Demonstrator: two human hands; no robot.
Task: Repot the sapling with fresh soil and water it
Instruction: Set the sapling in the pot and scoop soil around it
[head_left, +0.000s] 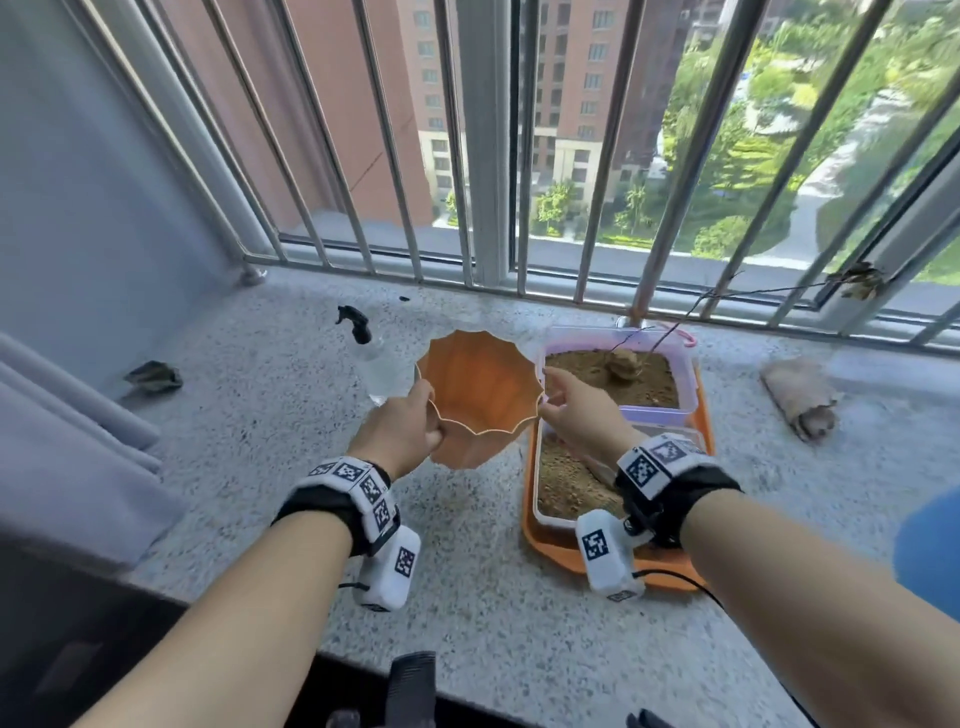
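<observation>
Both my arms reach out in front of me, and each wrist has a black band with little white blocks that have black squares on them. My left hand (402, 423) holds the orange pot (480, 395) by its left edge, with my fingers curled around the wavy rim. My right hand (574, 410) pinches the rim on the other side with my thumb and fingers. I hold the pot up off the speckled grey surface (270, 415), tipped so its open mouth faces me. It has nothing inside.

Just to the right of the pot is an orange tray (569, 558). Two clear tubs sit on it, and both have brown soil in them. My right wrist hides part of the near tub (563, 483). In the far tub (649, 382) lies the sapling (727, 293). Its lump of roots rests on the soil, and its thin bare stem leans off to the right, toward the window bars (358, 156), with a few dry brown leaves at the tip.

Behind my left hand stands a clear spray bottle (371, 358) with a black top. Far to the right on the surface lies a rolled-up brown thing (800, 397).
</observation>
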